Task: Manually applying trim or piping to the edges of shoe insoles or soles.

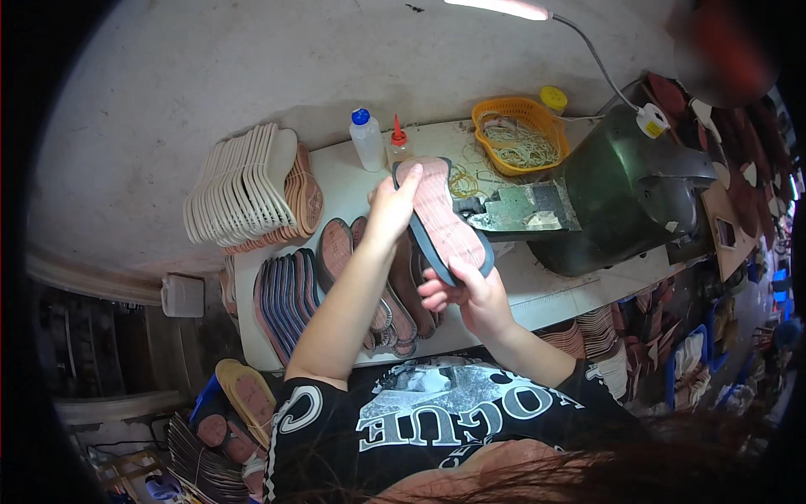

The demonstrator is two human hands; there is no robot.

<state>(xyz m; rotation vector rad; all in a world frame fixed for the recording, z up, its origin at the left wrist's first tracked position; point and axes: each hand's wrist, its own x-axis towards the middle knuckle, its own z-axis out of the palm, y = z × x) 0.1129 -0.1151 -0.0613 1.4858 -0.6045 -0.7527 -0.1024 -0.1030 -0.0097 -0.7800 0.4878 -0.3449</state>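
Observation:
A shoe sole (438, 210) with a pinkish-brown face and a dark grey edge is held up over the table, tilted. My left hand (395, 206) grips its far end, the thumb lying on the pinkish face. Round the near end my right hand (480, 304) is closed, thumb on top and fingers curled under the rim. Beside the sole's right edge is the tip of the flat arm (529, 208) of a dark green machine (625, 197); whether they touch I cannot tell. Under my left forearm lie more brown soles (336, 252), partly hidden.
On the white table (554, 294) stand a row of dark-edged soles (281, 290), stacked cream soles (243, 181), a blue-capped bottle (367, 141), a small red-tipped bottle (399, 144) and a yellow basket (512, 164) of cord. A lamp (579, 38) arches above the machine. Soles are piled below the table.

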